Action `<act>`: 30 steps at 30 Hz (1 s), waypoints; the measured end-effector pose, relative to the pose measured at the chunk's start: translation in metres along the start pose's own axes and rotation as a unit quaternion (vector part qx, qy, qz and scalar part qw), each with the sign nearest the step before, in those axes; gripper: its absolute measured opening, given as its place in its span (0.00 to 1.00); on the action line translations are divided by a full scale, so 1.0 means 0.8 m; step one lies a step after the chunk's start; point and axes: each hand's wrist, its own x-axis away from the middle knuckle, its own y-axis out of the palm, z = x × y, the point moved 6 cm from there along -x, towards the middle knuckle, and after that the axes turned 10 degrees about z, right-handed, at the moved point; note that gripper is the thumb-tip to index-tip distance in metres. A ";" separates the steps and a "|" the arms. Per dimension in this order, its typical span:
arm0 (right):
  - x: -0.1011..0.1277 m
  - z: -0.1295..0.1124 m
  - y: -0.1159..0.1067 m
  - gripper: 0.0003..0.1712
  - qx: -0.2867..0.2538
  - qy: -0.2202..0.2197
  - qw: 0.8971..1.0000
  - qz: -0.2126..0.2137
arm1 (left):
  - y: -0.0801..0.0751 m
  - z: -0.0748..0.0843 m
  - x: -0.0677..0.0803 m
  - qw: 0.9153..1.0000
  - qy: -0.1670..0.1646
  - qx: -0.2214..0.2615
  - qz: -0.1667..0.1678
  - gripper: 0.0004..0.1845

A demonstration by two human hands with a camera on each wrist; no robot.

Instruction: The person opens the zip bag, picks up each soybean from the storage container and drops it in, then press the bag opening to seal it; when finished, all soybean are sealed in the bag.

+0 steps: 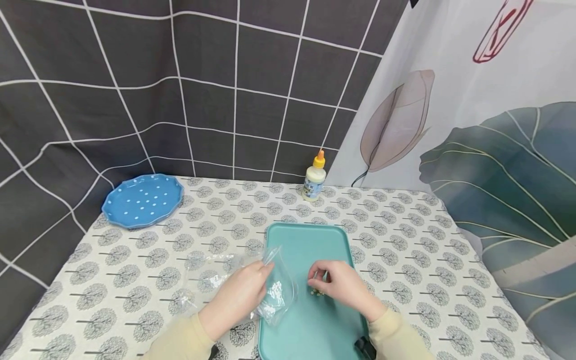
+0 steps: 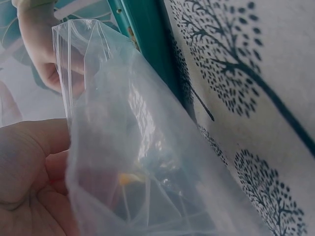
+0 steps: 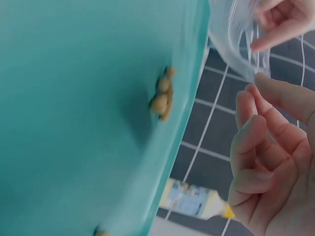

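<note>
My left hand [image 1: 252, 285] pinches the rim of a clear plastic bag [image 1: 276, 292] and holds its mouth up over the left edge of a teal tray [image 1: 310, 240]. The left wrist view shows the bag [image 2: 138, 147] close up against my thumb [image 2: 29, 162], with small pale bits inside. My right hand [image 1: 335, 282] hovers over the tray with its fingers loosely curled and nothing between them. A small cluster of tan beans [image 1: 317, 292] lies just under its fingertips. In the right wrist view the beans [image 3: 162, 96] sit on the tray [image 3: 74, 98], apart from my fingers [image 3: 261, 157].
A blue plate with white dots [image 1: 141, 200] sits at the table's back left. A small bottle with an orange cap [image 1: 314, 177] stands at the back by the wall. More clear plastic [image 1: 202, 275] lies left of the tray on the tree-print cloth.
</note>
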 end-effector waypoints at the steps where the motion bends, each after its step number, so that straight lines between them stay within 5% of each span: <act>1: 0.000 0.005 -0.003 0.04 -0.001 0.010 1.000 0.005 | 0.000 0.000 0.000 1.000 0.000 0.000 0.000 0.23; 9: 0.006 0.044 -0.030 0.04 -0.005 0.087 0.996 0.037 | 0.004 0.000 0.000 1.000 0.002 -0.001 -0.003 0.23; 16: 0.020 0.060 -0.054 0.04 0.016 0.092 0.996 0.000 | 0.004 0.000 -0.001 1.000 0.002 -0.003 0.001 0.22; 23: 0.038 0.077 -0.052 0.07 0.040 0.111 0.992 -0.043 | 0.003 0.001 -0.001 1.000 0.002 -0.008 0.004 0.22; 30: 0.047 0.087 -0.045 0.12 0.091 0.162 0.982 -0.036 | 0.004 0.001 0.001 1.000 0.000 -0.004 0.002 0.24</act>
